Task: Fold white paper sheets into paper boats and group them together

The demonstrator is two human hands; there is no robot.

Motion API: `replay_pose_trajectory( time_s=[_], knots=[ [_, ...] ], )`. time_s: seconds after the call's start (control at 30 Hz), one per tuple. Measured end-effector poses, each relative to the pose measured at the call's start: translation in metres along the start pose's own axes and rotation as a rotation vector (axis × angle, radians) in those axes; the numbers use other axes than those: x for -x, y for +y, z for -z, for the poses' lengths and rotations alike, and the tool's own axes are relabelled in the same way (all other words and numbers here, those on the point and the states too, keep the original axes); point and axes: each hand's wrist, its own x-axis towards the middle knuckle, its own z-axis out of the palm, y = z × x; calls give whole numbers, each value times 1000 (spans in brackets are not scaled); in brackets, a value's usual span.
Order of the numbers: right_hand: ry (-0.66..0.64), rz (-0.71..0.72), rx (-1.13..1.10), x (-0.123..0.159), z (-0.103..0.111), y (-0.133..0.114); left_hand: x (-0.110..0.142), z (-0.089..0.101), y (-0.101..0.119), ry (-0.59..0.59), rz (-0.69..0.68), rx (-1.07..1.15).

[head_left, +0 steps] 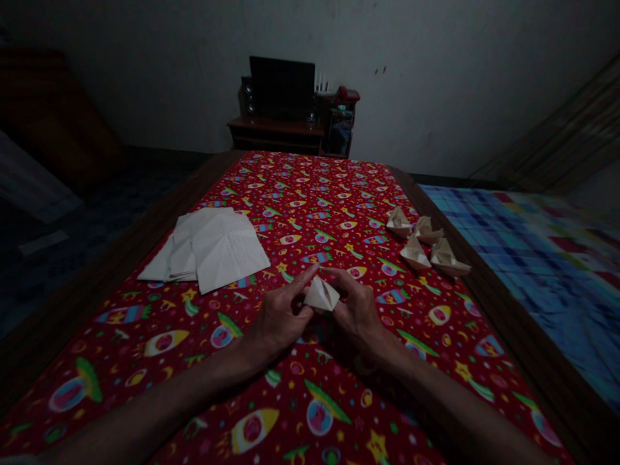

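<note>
We held the small paper (322,294) pinched between our left hand (279,315) and right hand (359,310), over the red cloth (310,184), with sheets (230,252) lying ahead to the left and four boats (415,253) to the right

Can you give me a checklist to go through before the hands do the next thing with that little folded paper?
1. Left hand holding the small folded paper: ok.
2. Right hand holding its other side: ok.
3. Paper sheets apart from both hands: ok, lying to the left.
4. Four folded shapes apart from both hands: ok, on the right.
5. Bright light: not ok, the room looks dim.
6. Creases sharp: cannot tell.
</note>
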Motion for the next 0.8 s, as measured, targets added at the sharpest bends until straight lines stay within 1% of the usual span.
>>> replay_pose_trajectory(
  time_s=[0.07,0.17,0.27,0.37,0.5,0.6,0.67,0.73,0.8],
  knots=[
    [8,-73,-125,0,-2,-2,0,0,-1,13,-18,-23],
    [27,-90,-196,2,-4,-4,1,-3,-2,26,-41,-57],
    [27,-50,-171,3,-4,-6,2,-5,-1,15,-26,-49],
    [24,-7,-113,3,-3,-8,2,-6,0,-22,22,-16],
    [-14,46,-38,3,-4,-2,2,-7,-1,-67,101,83],
    [-56,92,121,6,-1,9,0,-7,-6,-75,181,239],
    [-49,202,318,7,2,16,-3,-7,-11,-80,228,280],
    [-49,360,527,9,6,21,-5,-5,-15,-107,245,201],
    [-80,471,681,9,9,22,-7,-1,-19,-143,200,54]
  ],
)
